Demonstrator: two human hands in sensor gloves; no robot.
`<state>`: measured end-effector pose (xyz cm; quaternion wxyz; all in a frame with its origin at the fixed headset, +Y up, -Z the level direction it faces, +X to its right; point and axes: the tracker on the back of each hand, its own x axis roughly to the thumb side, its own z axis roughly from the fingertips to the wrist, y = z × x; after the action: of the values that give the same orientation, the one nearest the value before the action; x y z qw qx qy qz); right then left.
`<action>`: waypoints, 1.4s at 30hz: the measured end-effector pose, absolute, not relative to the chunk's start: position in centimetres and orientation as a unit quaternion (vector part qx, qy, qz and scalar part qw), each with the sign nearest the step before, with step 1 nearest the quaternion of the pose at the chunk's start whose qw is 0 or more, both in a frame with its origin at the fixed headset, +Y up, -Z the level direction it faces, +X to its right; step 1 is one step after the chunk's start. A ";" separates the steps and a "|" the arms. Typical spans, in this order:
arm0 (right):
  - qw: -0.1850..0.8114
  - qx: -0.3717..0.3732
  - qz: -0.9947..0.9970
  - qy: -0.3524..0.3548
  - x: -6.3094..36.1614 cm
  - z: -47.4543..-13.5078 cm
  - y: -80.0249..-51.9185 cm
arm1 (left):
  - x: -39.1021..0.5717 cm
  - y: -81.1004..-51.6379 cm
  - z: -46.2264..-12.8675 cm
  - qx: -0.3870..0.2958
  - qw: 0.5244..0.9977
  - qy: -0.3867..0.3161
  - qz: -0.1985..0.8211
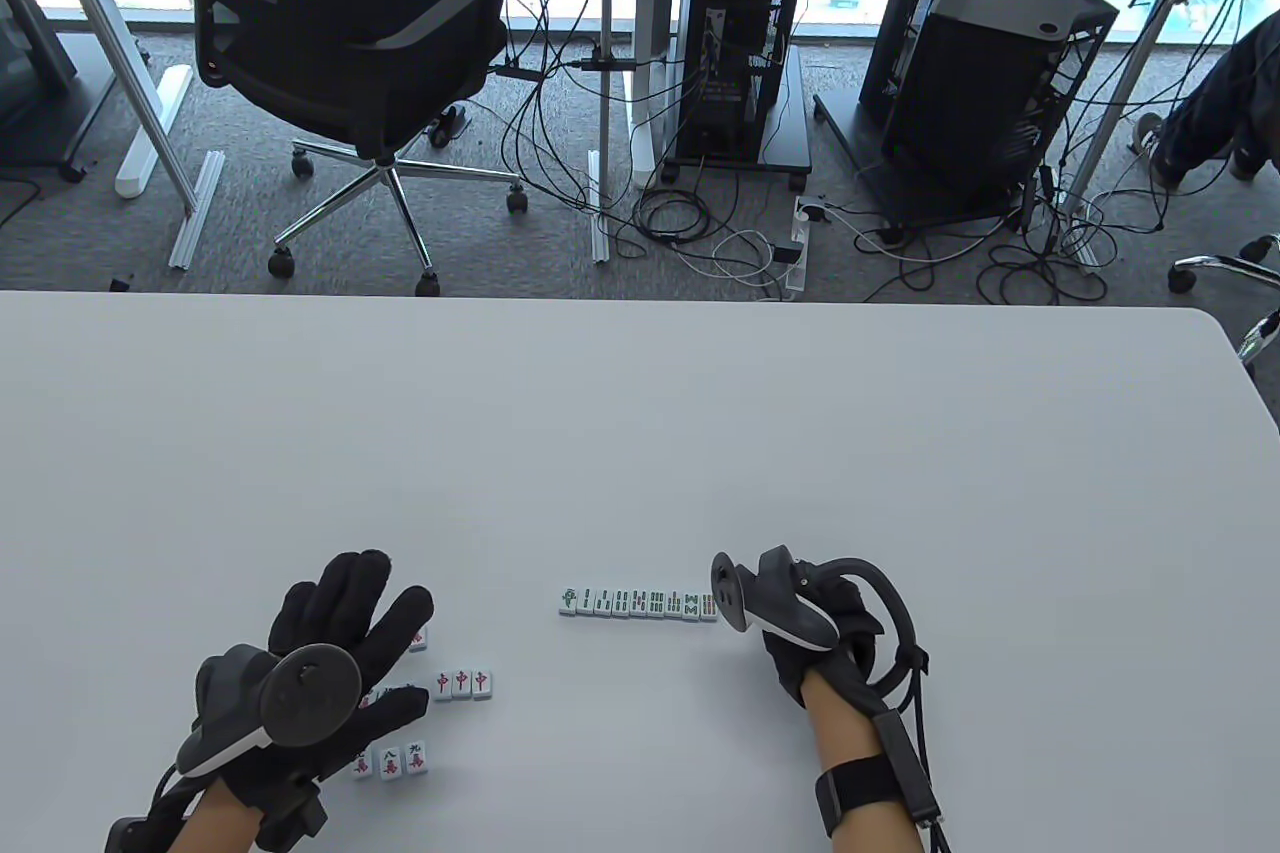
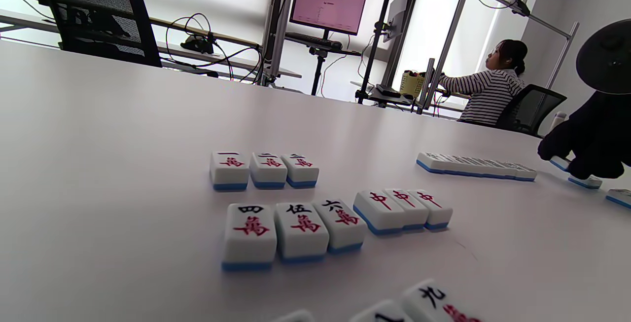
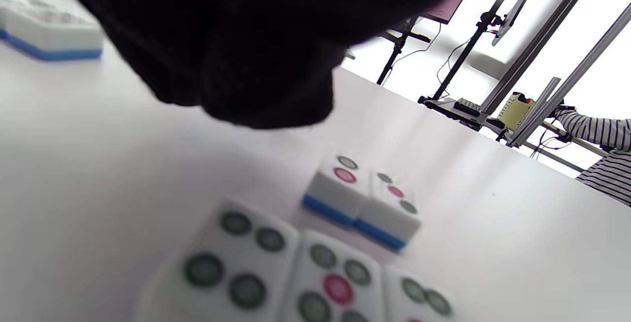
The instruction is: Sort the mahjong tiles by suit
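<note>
Table view: white surface (image 1: 640, 433) w/ mahjong tiles near the bottom edge. Left hand (image 1: 340, 653) lies flat, fingers spread and straight, grip released, nothing held; it hovers over or rests on the character tiles, can't tell which. Its tracker (image 1: 300, 693) sits on the back of the hand. Three red-dragon tiles (image 1: 462, 683) sit side by side just right of the left fingers. Two character tiles (image 1: 402, 759) show below the hand, another tile partly hidden beside them.

Bamboo row (image 1: 638, 603) runs in one straight line at centre, tiles touching. Right hand (image 1: 810, 628) is at the row's right end, tracker (image 1: 775, 598) on top; fingers hidden under it, so right grip state: can't tell.

Left wrist view: character tiles in rows, 1-2-3 row (image 2: 263, 169) at back, 4-5-6 row (image 2: 295, 231) in front, red-dragon trio just to the right of it, all face up w/ blue backs down. Nine-character tile (image 2: 436, 302) at the bottom edge. Bamboo row further back right, the gloved right hand next to it w/ a few loose tiles.

Right wrist view: blurred black glove fills the top. Below it dot tiles, a pair (image 3: 362, 201) touching, three more (image 3: 305, 272) in a row nearer the camera.
</note>
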<state>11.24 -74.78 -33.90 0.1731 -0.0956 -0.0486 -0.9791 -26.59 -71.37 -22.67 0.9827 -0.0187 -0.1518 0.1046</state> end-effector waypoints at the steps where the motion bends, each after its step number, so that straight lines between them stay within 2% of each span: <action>1: 0.148 -0.112 -0.982 -0.036 9.9 -33.3 -74.2 | -26.6 -71.4 -22.7 -0.019 0.983 -0.152 0.104; 6: 0.075 -0.195 -0.978 -0.024 4.0 -31.0 -73.3 | -26.5 -71.4 -22.6 -0.020 0.983 -0.152 0.102; 13: 0.079 -0.276 -0.957 -0.051 -2.7 -29.2 -75.0 | -26.4 -71.2 -22.5 -0.014 0.982 -0.159 0.103; 20: 0.105 -0.285 -0.951 -0.065 -4.5 -29.0 -76.8 | -26.3 -71.1 -22.3 -0.009 0.981 -0.162 0.106; 25: 0.093 -0.285 -0.953 -0.052 -3.4 -28.6 -76.0 | -26.3 -71.1 -22.3 -0.008 0.981 -0.163 0.106; 30: 0.069 -0.257 -0.964 -0.027 -0.3 -28.9 -73.2 | -26.4 -71.1 -22.3 -0.009 0.981 -0.162 0.107; 37: 0.105 -0.156 -0.982 -0.026 7.6 -30.4 -70.1 | -26.4 -71.1 -22.3 -0.008 0.981 -0.161 0.106; 42: 0.161 -0.100 -0.981 -0.037 12.1 -31.5 -70.0 | -26.4 -71.2 -22.3 -0.010 0.982 -0.159 0.106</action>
<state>12.10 -69.99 -31.45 0.1610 -0.1000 -0.0367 -0.9812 -26.44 -71.21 -22.35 0.9815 -0.0101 -0.1586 0.1064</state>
